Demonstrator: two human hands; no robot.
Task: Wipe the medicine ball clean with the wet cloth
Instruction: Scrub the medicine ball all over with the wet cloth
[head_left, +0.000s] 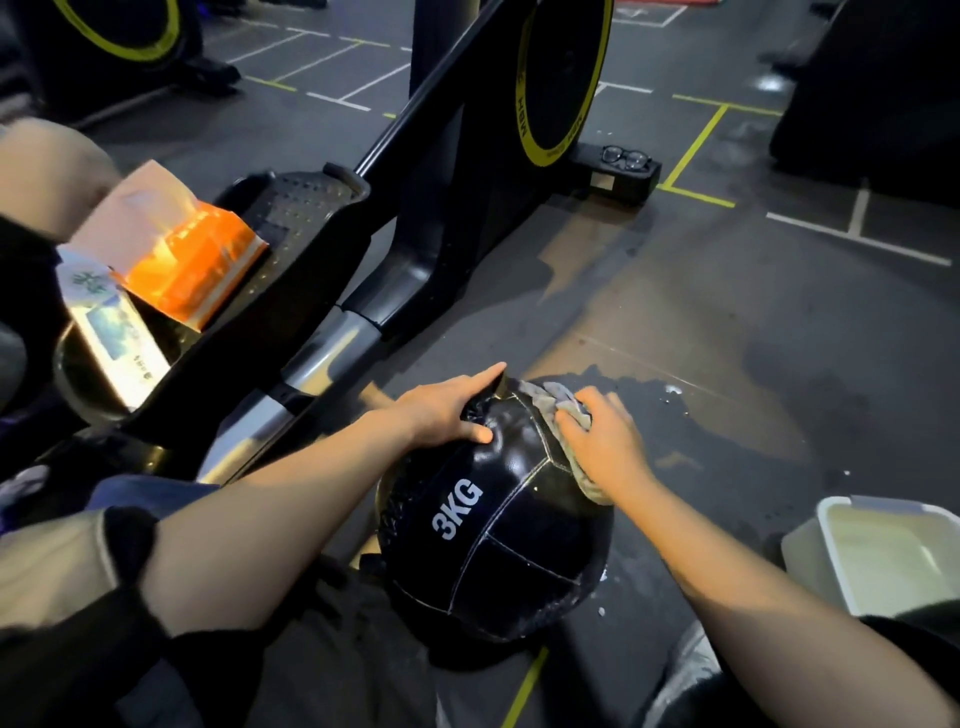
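Note:
A black medicine ball marked "3KG" sits on the dark gym floor between my knees. My left hand rests on its upper left side, with the fingers spread over the far top and the thumb pressed on the near face. My right hand lies flat on a grey wet cloth, pressing it against the ball's upper right side. Part of the cloth shows beyond my fingers and below my wrist.
A white plastic tub stands on the floor at the right. An exercise machine with a footplate runs along the left, and an orange tissue pack lies on it. Eyeglasses sit on its base. A wet patch spreads beyond the ball.

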